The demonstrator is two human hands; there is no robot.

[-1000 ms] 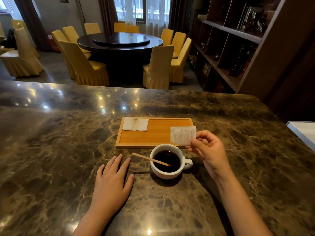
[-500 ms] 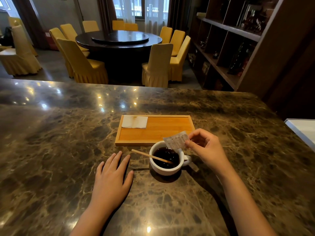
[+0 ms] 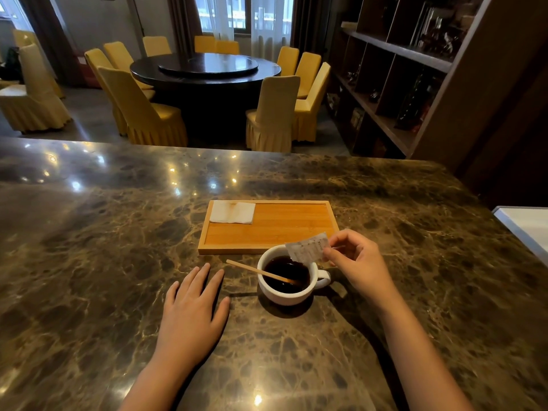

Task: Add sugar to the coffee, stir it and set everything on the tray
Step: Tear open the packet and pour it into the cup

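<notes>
A white cup (image 3: pixel 286 295) of black coffee stands on the marble counter just in front of the wooden tray (image 3: pixel 272 229). A wooden stir stick (image 3: pixel 252 269) leans in the cup, its free end pointing left. My right hand (image 3: pixel 355 262) pinches a white sugar packet (image 3: pixel 308 249), tilted down over the cup's far right rim. My left hand (image 3: pixel 192 307) lies flat on the counter, left of the cup, holding nothing. A folded white napkin (image 3: pixel 232 212) lies in the tray's far left corner.
The dark marble counter (image 3: pixel 89 262) stretches wide to the left and right. A white object's edge (image 3: pixel 525 223) shows at the far right. Beyond the counter stand a round dark table (image 3: pixel 207 69), yellow chairs and a shelf unit (image 3: pixel 400 69).
My right hand has brought the sugar packet from above the tray's right end down over the cup and tilted it. My left hand has stayed flat on the counter.
</notes>
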